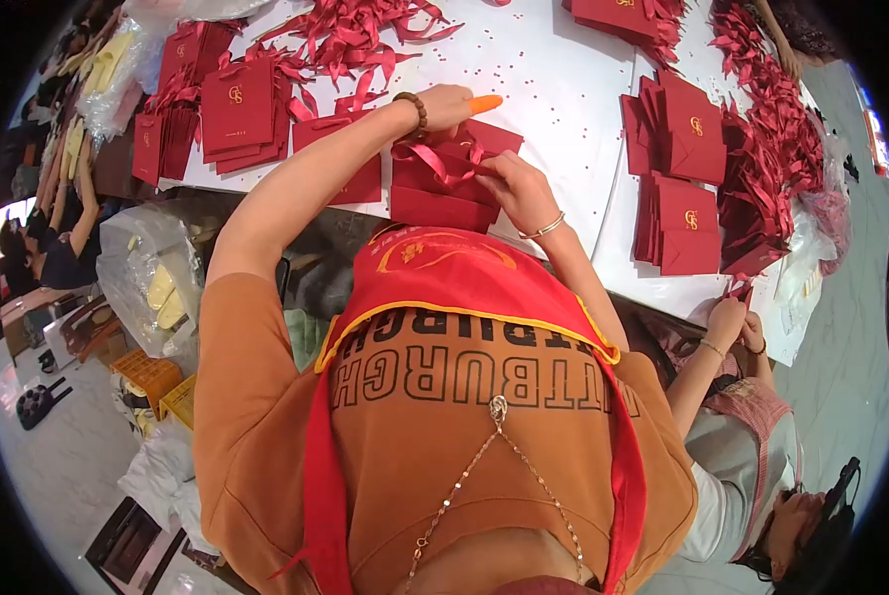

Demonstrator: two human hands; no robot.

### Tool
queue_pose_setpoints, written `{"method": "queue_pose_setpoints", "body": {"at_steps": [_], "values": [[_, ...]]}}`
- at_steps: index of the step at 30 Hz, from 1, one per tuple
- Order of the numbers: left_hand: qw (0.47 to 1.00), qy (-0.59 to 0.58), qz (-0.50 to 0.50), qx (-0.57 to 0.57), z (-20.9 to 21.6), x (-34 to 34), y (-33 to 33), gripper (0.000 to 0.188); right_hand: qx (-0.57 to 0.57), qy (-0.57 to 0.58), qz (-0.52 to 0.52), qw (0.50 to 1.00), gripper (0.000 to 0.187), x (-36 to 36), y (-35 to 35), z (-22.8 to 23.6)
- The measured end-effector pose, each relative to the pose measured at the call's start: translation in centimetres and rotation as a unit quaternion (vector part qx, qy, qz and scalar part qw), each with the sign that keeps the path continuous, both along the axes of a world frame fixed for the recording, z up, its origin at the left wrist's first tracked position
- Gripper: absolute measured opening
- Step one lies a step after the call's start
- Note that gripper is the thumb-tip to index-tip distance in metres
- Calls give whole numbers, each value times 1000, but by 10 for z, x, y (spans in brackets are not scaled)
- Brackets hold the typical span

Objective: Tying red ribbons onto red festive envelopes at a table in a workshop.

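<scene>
Near the table (564, 183) edge, we see a red bag (435, 206); beyond it, the half-curled left hand (447, 107) hides its fingertips; the right hand (521, 188) curls at a ribbon (427, 157). We cannot tell either grip.

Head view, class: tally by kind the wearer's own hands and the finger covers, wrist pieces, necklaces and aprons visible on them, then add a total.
Hands: 2 (left hand, right hand)
Finger covers: 1 (orange finger cover)
Wrist pieces: 2 (brown beaded bracelet, metal bangle)
Necklaces: 1 (chain necklace)
Aprons: 1 (red apron)
Total: 7
</scene>
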State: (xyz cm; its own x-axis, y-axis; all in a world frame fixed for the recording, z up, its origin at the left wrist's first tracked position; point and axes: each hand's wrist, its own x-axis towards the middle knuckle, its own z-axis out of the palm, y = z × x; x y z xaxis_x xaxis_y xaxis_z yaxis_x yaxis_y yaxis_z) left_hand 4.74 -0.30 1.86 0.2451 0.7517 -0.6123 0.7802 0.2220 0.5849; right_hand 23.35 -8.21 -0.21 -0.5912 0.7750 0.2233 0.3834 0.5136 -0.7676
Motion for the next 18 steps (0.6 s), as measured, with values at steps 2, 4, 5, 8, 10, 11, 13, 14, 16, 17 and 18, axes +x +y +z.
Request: {"method": "queue_pose_setpoints", "body": {"at_steps": [2, 4, 5, 8, 10, 11, 13, 14, 16, 17, 18], "values": [[998, -41, -57, 4, -9, -4, -3, 24, 4, 3, -1, 1000, 13, -2, 1, 1], [980, -175, -87, 26, -18, -2, -13, 18, 4, 18, 3, 1000, 13, -2, 1, 1], [980, -176, -88, 25, -18, -1, -14, 18, 4, 17, 2, 1000, 13, -3, 1, 1], [973, -181, -130, 55, -2, 9, -15, 16, -1, 27, 14, 1000, 13, -2, 3, 0], [958, -181, -79, 210, -30, -2, -2, 15, -5, -11, 31, 999, 14, 2, 2, 5], [918, -178, -34, 353, -29, -2, 0, 15, -7, -11, 29, 1000, 14, 4, 1, 8], [942, -200, 208, 170, -3, -17, 14, 14, -19, 1, 39, 999, 14, 11, -1, 13], [942, -201, 208, 171, 2, -21, 14, 14, -19, 1, 38, 999, 14, 12, 0, 13], [916, -279, 271, 101, 7, -26, 12, 17, -33, 23, 31, 999, 15, 13, 1, 11], [916, -278, 271, 101, 7, -28, 13, 17, -34, 24, 31, 999, 15, 14, 2, 10], [884, -369, 277, 75, 7, -29, 13, 17, -62, 35, 18, 997, 15, 15, 5, 10]]}}
